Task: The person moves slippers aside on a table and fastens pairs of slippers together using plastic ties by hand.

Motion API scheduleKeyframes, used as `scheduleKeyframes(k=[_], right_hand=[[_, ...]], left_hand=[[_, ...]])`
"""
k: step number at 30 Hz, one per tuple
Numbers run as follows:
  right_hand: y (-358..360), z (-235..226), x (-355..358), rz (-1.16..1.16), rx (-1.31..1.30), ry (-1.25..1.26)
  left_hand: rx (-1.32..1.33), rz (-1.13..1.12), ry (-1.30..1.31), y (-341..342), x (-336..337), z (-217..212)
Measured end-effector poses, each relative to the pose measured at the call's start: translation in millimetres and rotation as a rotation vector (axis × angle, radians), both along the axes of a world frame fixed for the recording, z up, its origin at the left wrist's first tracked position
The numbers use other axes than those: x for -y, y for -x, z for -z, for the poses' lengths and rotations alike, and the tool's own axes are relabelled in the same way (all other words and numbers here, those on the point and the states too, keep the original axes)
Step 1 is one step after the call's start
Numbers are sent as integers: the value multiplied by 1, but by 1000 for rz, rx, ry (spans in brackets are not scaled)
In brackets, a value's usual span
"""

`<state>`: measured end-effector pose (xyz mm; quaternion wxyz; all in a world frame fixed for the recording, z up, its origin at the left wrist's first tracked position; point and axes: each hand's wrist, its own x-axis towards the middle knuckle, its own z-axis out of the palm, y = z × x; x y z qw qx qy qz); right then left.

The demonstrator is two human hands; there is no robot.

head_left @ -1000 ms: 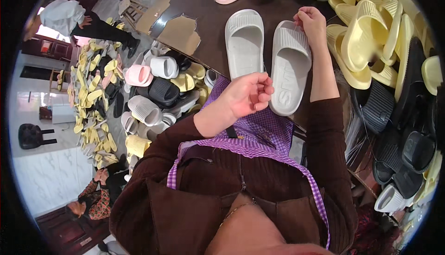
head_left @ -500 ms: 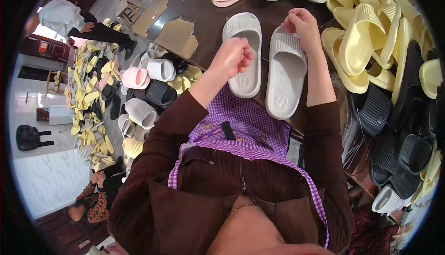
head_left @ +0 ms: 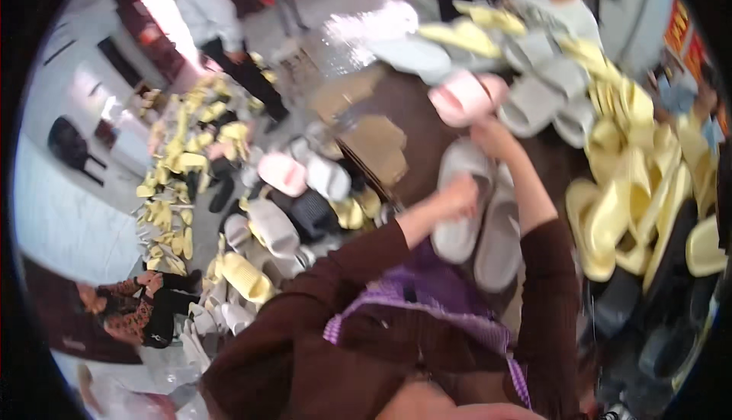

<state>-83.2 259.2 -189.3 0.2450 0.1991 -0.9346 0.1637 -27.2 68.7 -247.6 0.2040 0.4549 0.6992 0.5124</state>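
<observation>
Grey slides (head_left: pixel 476 214) lying side by side on dark counter (head_left: pixel 415 103). Left hand (head_left: pixel 457 195) now down on left slide, fingers curled on it, up off it a second ago. Right hand (head_left: pixel 494 139) at pair's far end; grip blurred, cannot tell. Yellow pile (head_left: pixel 633 191) right of slides.

Motion blur hides both hands' fingers (head_left: pixel 457 191) on the grey slippers (head_left: pixel 465 199).

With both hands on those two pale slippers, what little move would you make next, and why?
Probably press the two pale grey foam slippers together, side by side. The left hand rests on the left one and the right hand holds the far end, so both already lie parallel on the dark brown table, though the picture is blurred.
</observation>
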Motion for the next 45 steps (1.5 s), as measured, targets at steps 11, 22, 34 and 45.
scheduleKeyframes(k=[11,22,34,45], right_hand=[[-23,-1,17,-17,440,332],[-26,-11,25,172,390,859],[-87,-39,41,119,112,674],[-112,-7,4,360,155,527]], left_hand=[[591,-367,230,-40,-13,-73],[615,-384,190,-38,-9,-65],[419,242,-558,-73,83,-251],[306,471,-984,-37,52,-240]])
